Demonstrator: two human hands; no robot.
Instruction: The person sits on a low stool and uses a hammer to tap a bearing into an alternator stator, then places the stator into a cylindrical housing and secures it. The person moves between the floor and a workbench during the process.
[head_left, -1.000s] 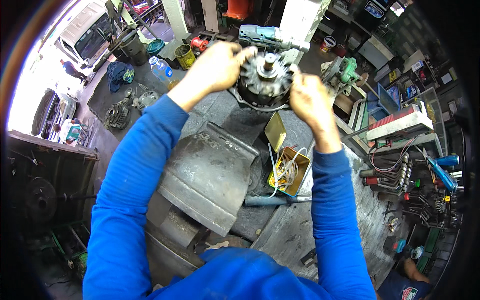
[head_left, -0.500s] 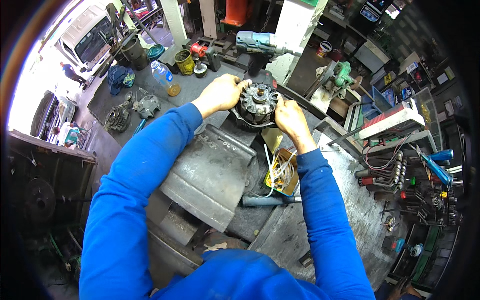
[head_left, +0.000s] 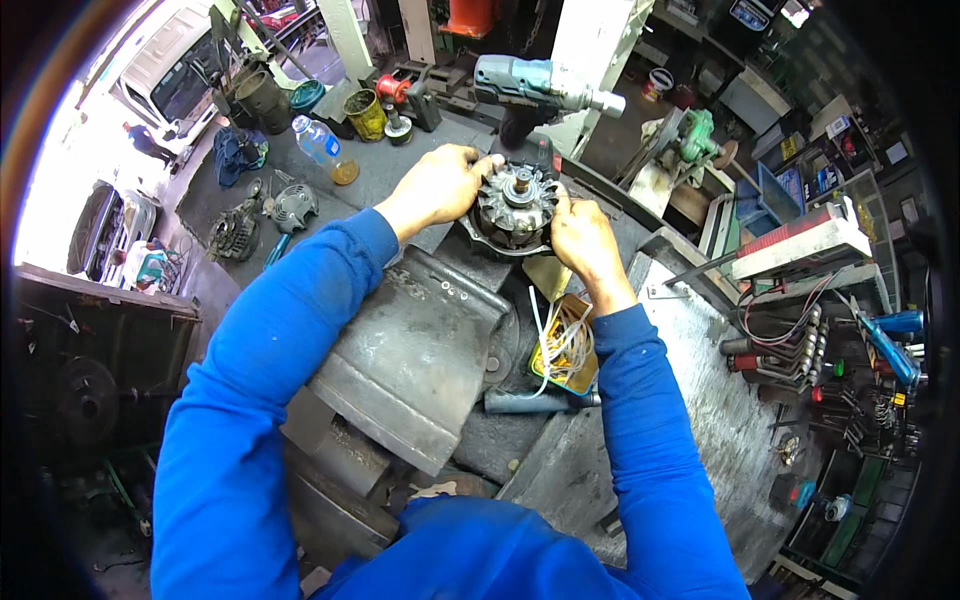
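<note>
Here, finned rotor (head_left: 517, 204) between left hand (head_left: 445, 187) and right hand (head_left: 586, 238); both curled onto it

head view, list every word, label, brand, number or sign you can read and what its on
No text is clear enough to quote.
Bottle: blue label, print too small to read.
Dark panel, top right: pale marking, too blurred to read.
Yellow label, right: too small to read.
Finned metal part: no lettering visible.
</note>
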